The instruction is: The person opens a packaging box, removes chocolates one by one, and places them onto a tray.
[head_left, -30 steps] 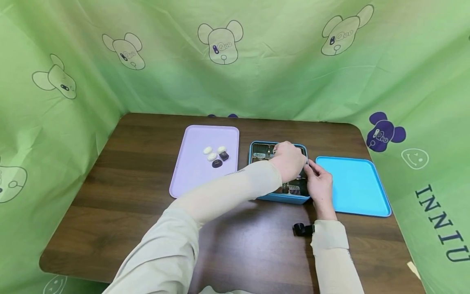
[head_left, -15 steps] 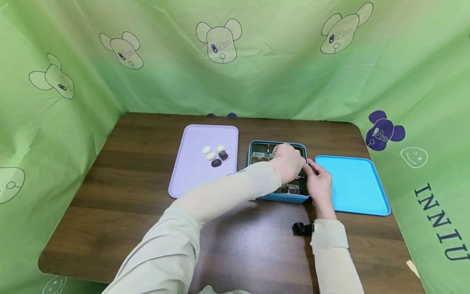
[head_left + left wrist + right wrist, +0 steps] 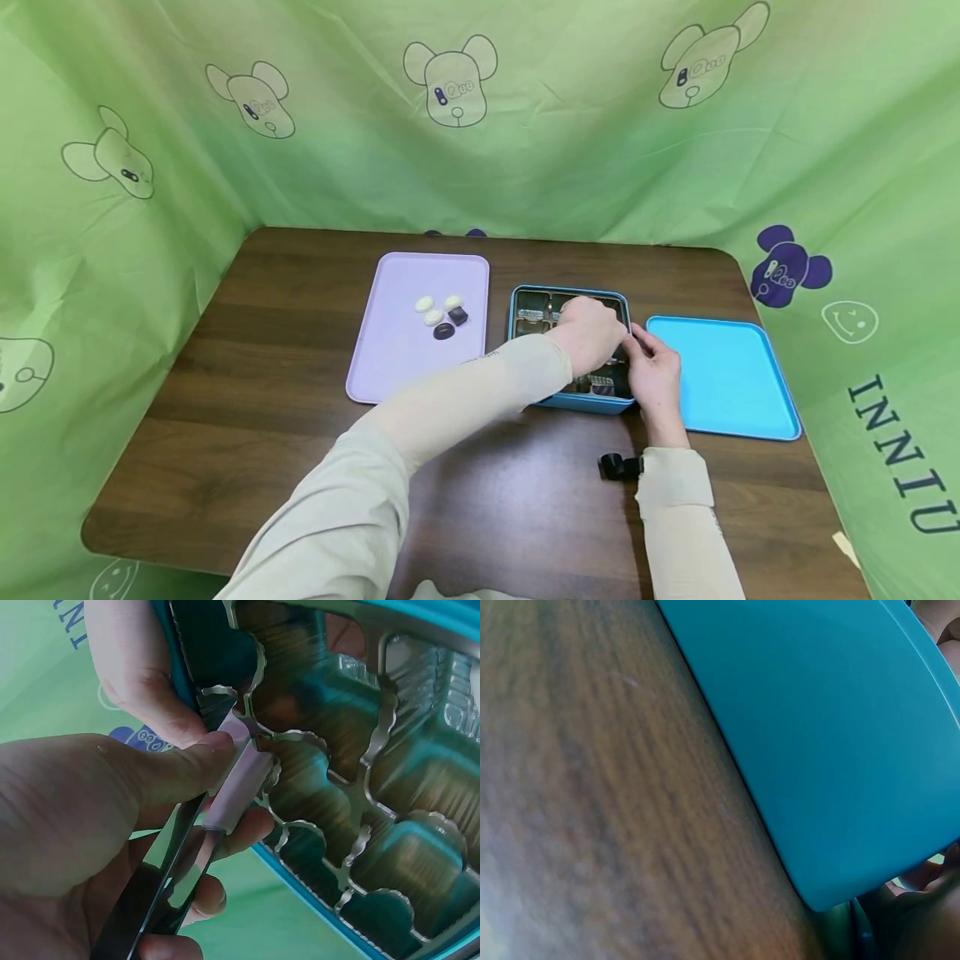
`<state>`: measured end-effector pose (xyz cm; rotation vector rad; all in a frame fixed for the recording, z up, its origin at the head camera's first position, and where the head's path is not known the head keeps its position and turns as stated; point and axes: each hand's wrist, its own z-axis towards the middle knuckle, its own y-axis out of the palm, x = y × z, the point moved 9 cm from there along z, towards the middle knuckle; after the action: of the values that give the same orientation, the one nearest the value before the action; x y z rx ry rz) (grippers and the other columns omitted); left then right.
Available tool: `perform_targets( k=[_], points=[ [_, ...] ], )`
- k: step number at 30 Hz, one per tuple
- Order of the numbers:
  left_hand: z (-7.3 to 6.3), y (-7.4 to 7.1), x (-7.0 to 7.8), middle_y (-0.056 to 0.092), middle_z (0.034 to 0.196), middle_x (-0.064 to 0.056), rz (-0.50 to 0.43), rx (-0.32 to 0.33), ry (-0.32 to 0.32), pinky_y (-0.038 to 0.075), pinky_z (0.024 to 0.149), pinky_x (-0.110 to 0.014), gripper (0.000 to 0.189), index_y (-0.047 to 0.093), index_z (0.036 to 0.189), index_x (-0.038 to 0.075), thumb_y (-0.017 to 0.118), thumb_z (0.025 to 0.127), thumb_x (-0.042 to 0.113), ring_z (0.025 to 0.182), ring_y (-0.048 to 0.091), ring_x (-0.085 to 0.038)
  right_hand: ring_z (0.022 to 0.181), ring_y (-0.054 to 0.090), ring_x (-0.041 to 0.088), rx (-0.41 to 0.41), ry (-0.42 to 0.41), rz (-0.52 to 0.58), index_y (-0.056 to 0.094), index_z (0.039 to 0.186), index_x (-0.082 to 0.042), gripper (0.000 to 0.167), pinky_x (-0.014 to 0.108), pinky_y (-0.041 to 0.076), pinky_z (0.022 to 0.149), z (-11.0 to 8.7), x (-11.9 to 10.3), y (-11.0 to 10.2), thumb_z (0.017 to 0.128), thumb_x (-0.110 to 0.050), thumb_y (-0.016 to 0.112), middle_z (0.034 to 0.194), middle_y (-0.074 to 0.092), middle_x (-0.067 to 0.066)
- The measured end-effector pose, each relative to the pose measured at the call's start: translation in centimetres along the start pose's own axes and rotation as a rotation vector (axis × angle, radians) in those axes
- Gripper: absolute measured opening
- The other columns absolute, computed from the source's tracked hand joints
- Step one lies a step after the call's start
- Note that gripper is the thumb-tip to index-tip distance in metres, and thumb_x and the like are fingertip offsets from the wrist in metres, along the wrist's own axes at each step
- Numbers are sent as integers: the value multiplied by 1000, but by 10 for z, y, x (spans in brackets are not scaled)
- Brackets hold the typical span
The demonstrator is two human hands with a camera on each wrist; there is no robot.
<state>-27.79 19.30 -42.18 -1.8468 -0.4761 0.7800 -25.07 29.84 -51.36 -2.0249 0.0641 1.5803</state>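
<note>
My left hand [image 3: 590,337] is over the blue box [image 3: 592,403], its arm reaching across from the left. In the left wrist view it grips small metal tongs [image 3: 240,787] with lilac tips, the thumb pressing on one tip. The tips are at the edge of the box's clear insert [image 3: 367,802], which has scalloped compartments. Whether anything is between the tips is hidden. My right hand [image 3: 655,377] holds the box's right wall, thumb at the rim. Its wrist view shows mostly the blue wall [image 3: 817,735], with fingers partly hidden behind it.
Left of the box lies a lilac tray [image 3: 401,367] with several white oval pieces [image 3: 433,318], a dark cube [image 3: 457,316] and a dark oval piece [image 3: 444,332]. A blue lid [image 3: 738,379] lies to the right on the wooden table [image 3: 510,500]. Green cloth [image 3: 547,167] surrounds the table.
My left hand has shifted slightly down and toward the box's right side. The right hand keeps its hold, and the pieces on the lilac tray stay put.
</note>
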Motion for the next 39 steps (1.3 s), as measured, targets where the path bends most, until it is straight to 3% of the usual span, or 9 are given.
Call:
perform_targets(
  k=[10, 19, 26, 32, 39],
  points=[
    [-1, 4, -4, 71, 116, 11, -66, 5, 21, 56, 69, -30, 34, 69, 123, 40, 58, 97, 57, 95, 68, -10, 122, 58, 20, 1, 0, -1, 55, 146, -15, 47, 36, 50, 101, -1, -1, 0, 105, -38, 53, 141, 60, 11],
    [-3, 3, -8, 72, 115, 10, -81, 26, 23, 57, 72, -31, 33, 73, 120, 34, 58, 98, 54, 97, 68, -11, 119, 61, 15, 25, -43, 22, 60, 141, -12, 45, 19, 51, 89, 1, -2, 1, 103, -35, 59, 137, 62, 13],
    [-7, 0, -4, 72, 114, 10, -21, 61, 59, 58, 73, -30, 33, 72, 121, 34, 57, 99, 54, 96, 68, -12, 124, 59, 21, 24, -37, 28, 59, 142, -13, 43, 26, 51, 96, 1, -2, 0, 104, -33, 58, 139, 61, 12],
    [-8, 0, -5, 73, 112, 10, 2, 48, 43, 57, 69, -30, 31, 73, 118, 34, 53, 102, 50, 93, 69, -11, 127, 57, 22, 20, -42, 28, 58, 143, -12, 45, 34, 49, 102, 1, -2, 1, 104, -33, 57, 141, 60, 11],
    [-10, -4, -10, 72, 113, 9, -33, 59, 52, 58, 72, -30, 34, 73, 118, 33, 52, 102, 53, 94, 69, -12, 121, 59, 17, 24, -46, 33, 59, 142, -12, 45, 22, 51, 93, 0, -3, -1, 103, -35, 59, 139, 61, 13]
  ],
)
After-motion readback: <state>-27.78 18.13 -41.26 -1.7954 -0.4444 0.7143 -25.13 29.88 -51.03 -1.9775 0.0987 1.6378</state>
